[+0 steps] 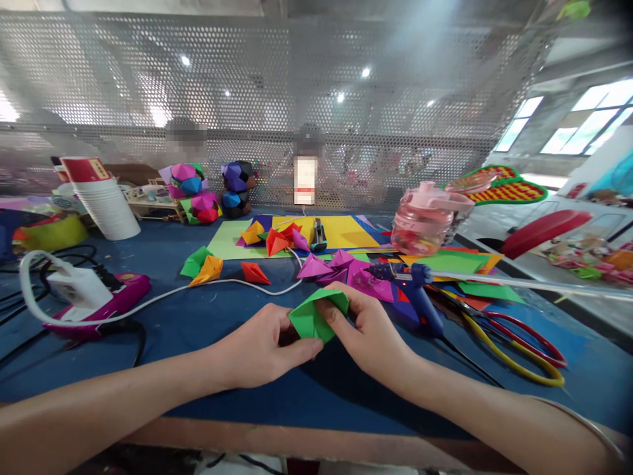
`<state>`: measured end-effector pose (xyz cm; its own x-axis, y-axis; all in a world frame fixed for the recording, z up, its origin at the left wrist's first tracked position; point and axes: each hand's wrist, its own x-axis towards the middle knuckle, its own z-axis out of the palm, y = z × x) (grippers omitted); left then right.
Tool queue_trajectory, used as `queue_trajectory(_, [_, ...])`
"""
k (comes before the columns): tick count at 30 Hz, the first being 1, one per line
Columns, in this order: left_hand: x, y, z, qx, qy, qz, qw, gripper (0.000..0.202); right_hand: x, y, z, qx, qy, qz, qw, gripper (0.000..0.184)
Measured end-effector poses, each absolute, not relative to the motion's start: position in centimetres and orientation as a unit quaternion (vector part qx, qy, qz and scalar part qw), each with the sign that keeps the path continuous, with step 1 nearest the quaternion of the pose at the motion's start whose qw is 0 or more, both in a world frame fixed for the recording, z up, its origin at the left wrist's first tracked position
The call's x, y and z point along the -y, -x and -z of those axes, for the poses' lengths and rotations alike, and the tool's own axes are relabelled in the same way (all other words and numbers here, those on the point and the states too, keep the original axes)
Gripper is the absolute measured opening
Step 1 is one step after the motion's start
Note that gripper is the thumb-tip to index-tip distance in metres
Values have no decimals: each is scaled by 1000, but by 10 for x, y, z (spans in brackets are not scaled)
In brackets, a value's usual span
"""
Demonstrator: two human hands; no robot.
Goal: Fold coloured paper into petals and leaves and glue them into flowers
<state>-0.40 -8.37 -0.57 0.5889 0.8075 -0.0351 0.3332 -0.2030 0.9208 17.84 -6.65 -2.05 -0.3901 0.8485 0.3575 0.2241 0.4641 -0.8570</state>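
Across the back of the blue table (pixel 281 402) stands a perforated metal screen (pixel 346 99), with faceted paper shapes (pixel 185 178) stacked near it. A stack of paper cups (pixel 111 208) leans at the left, behind a purple power strip (pixel 131 295) that carries a white charger (pixel 82 288). From there a white cable (pixel 165 301) curves across the table beyond the hands, passing near 3 folded pieces: 1 green (pixel 195 261), 1 orange (pixel 208 270) and 1 red-orange (pixel 256 272). Magenta folded pieces (pixel 316 266) lie just past the fingers, in front of a yellow paper sheet (pixel 349 231). On the right, a blue glue gun (pixel 418 290) is the nearest obstacle to the right hand (pixel 370 323); scissors (pixel 527 349) with red and yellow handles lie farther right, and a pink bottle (pixel 422 218) stands behind.

The green folded paper (pixel 311 320) is held above the table's near part, between both hands. The left hand (pixel 254 346) is narrowed around its left and lower edges, thumb along the bottom. The right hand grips its right side, thumb pressed on the near face.
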Motion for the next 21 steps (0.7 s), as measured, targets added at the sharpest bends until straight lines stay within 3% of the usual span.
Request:
queue_trajectory(9, [86,7,5,-391,-761,-235,461,24,66,-177,23,753,361,-346,428,17])
queue_trajectory(15, [82,6,2,-414,-679,-272,541,29,64,-179,19,739,356,-382,426,15])
queue_trajectory(17, [79,8,1,-427,-611,-288,601,35,63,-181,17,748,358,-317,459,21])
queue_trajectory(21, [74,13,0,-425,-518,-318,670,39,62,-187,13,834,312,-42,454,29])
